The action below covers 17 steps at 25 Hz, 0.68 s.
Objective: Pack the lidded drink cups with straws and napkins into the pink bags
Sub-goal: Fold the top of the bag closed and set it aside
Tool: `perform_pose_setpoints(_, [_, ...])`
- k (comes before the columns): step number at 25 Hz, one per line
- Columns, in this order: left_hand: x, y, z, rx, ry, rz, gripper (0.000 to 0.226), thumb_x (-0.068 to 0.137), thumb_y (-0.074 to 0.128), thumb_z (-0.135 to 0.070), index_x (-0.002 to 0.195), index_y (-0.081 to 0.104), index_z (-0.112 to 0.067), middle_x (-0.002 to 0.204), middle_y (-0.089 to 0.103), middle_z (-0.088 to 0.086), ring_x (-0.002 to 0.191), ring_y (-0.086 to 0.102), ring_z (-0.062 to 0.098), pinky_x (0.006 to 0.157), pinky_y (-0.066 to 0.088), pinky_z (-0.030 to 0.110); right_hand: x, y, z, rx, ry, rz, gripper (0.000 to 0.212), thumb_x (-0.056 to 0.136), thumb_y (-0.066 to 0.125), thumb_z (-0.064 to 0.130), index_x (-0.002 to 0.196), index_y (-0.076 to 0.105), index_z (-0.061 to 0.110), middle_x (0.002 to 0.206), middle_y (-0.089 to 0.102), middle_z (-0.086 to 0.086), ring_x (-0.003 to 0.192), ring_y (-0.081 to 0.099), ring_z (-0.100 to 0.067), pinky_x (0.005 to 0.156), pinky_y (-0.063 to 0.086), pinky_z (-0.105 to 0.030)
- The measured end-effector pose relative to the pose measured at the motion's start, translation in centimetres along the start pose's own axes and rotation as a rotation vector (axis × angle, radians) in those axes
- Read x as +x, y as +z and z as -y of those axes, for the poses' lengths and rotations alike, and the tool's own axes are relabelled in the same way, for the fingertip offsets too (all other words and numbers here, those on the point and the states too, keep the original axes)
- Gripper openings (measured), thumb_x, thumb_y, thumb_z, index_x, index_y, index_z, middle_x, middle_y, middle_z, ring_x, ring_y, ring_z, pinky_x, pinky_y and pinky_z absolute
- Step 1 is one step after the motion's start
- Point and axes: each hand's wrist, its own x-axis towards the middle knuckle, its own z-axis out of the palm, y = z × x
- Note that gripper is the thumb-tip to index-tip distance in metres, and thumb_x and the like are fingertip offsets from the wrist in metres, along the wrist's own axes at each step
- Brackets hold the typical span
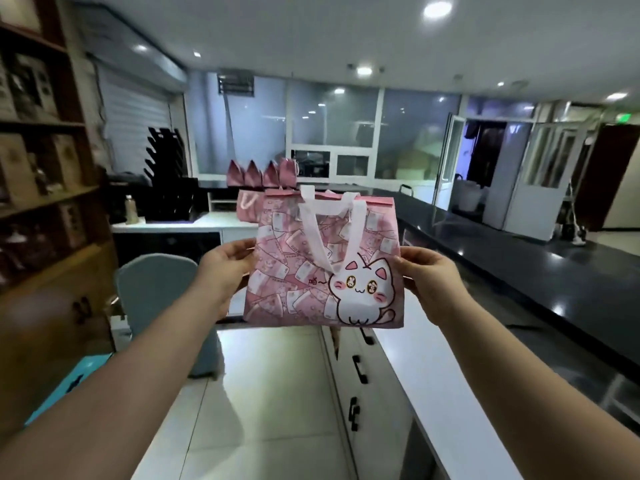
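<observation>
Two bare forearms fill the lower corners. The left forearm (104, 393) and the right forearm (536, 393) both reach up to the pink bag (298, 271), which is held in the air, upright, with its printed front to the camera.

Right of the bag and running back behind it is a long black desk (519, 271). Below the bag and to its right lies a white desk (433, 393), with drawer fronts (356, 375) that carry black handles. Under the bag spreads a light tiled floor (270, 410). Far to the left of the bag stands a wooden shelf (45, 168) of boxes, and nearer on that side, a little lower than the bag, sits a pale blue chair (156, 282).

The bag is printed with banknotes and has a white cat (362, 292) at its lower right corner. Its white handle (311, 233) falls flat over the front. Its inside does not show.

Behind the bag's top, on a far white desk (194, 220), a row of folded pink bags (263, 173) stands upright. One more pink bag, the second bag (247, 204), peeks out at the held bag's upper left.

The left grip (230, 268) pinches the bag's left edge, thumb on the front and fingers behind. The right grip (427, 275) pinches the right edge the same way.
</observation>
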Motion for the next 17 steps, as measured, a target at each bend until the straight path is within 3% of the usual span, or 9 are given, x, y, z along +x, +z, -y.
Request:
perform_pose_setpoints(7, [16.3,3.9,-1.4,0.022,-0.021,-0.04,0.021,0.092,0.057,0.001,0.104,0.062,-0.016,0.098,0.068,0.004,0.081,0.065,0.018,0.08,0.055,0.038,17.4,4.2,1.1,0.031,-0.038,0.022,0.013,0.087,0.066,0.006,0.099,0.069,0.003,0.095,0.073,-0.018,0.09,0.07,-0.035,0.082,0.056,-0.049])
perform_pose_setpoints(9, [20.9,5.7,-0.9,0.014,0.002,-0.077,0.024,0.091,0.056,0.001,0.108,0.063,-0.016,0.097,0.069,0.003,0.078,0.064,0.017,0.078,0.054,0.037,22.6,4.8,1.0,0.038,-0.073,0.011,0.011,0.087,0.067,0.009,0.097,0.07,0.006,0.092,0.073,-0.015,0.082,0.072,-0.03,0.075,0.058,-0.044])
perform_pose_setpoints(12, [27.8,8.6,-0.9,0.039,0.074,-0.069,0.026,0.091,0.055,0.004,0.106,0.063,-0.015,0.095,0.067,0.001,0.077,0.062,0.016,0.07,0.053,0.032,30.1,5.4,1.1,0.053,-0.12,0.005,0.011,0.088,0.065,0.006,0.099,0.067,0.004,0.085,0.072,-0.012,0.06,0.07,-0.016,0.052,0.054,-0.025])
perform_pose_setpoints(17, [39.4,12.8,-3.8,0.065,0.187,-0.069,0.025,0.091,0.056,0.004,0.095,0.062,-0.02,0.093,0.066,0.0,0.071,0.061,0.014,0.05,0.05,0.021,42.1,6.7,3.2,0.077,-0.181,0.052,0.008,0.09,0.062,0.003,0.098,0.063,0.003,0.077,0.066,-0.009,0.047,0.063,-0.009,0.042,0.048,-0.019])
